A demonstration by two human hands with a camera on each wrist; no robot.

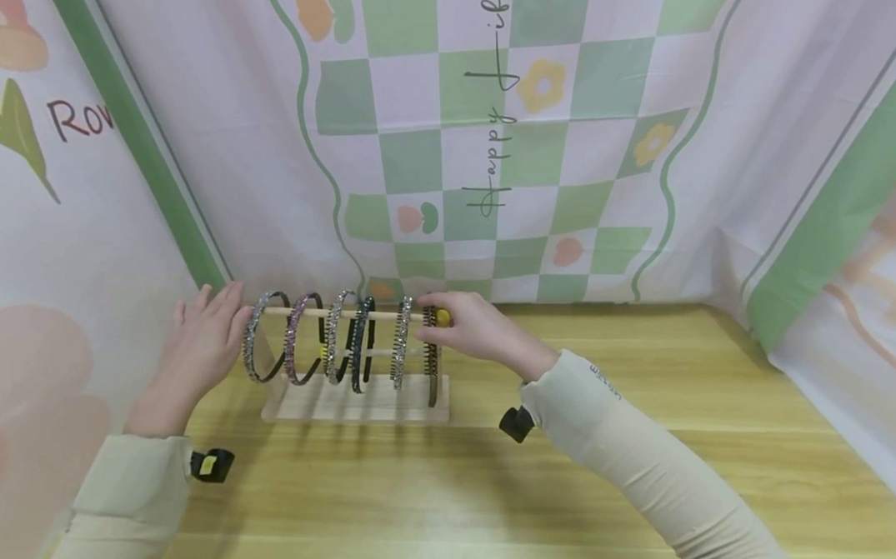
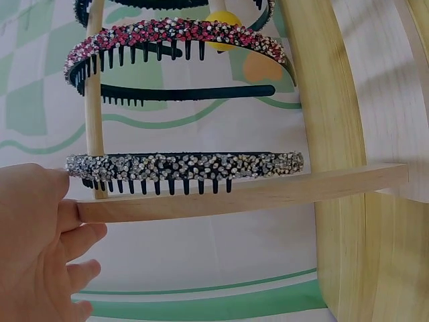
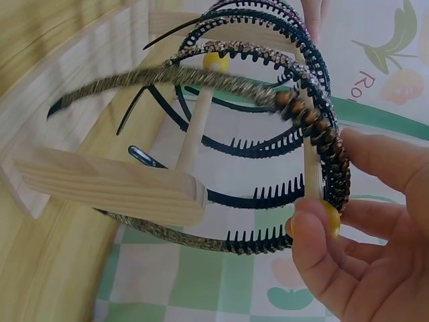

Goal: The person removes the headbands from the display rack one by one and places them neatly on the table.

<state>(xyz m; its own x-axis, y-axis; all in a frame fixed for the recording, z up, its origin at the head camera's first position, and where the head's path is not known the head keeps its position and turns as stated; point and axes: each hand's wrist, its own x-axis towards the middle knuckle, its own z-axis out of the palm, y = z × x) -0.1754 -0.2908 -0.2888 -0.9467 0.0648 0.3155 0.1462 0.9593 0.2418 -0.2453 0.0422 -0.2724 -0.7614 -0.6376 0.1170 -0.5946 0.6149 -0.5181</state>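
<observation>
A wooden headband rack (image 1: 315, 405) stands on the table, with several beaded, toothed headbands hung along its top rod. At its left end, my left hand (image 1: 200, 348) has its fingers spread, touching the top of the wooden upright (image 2: 234, 201). Beside that upright hangs a silver-beaded headband (image 2: 194, 166), with a pink-and-silver headband (image 2: 167, 33) further along. My right hand (image 1: 476, 327) pinches a brown headband (image 3: 231, 84) at the rod's right end. One fingertip there lies against the yellow ball knob (image 3: 330, 218). The brown headband loops around the near upright (image 3: 114, 184).
The light wood table (image 1: 559, 484) extends in front of the rack and to its right. A green-and-white checked cloth (image 1: 499, 148) hangs behind the rack. At the left is a printed cloth (image 1: 59, 237). A lower rod (image 3: 196, 131) with its own yellow ball crosses the rack.
</observation>
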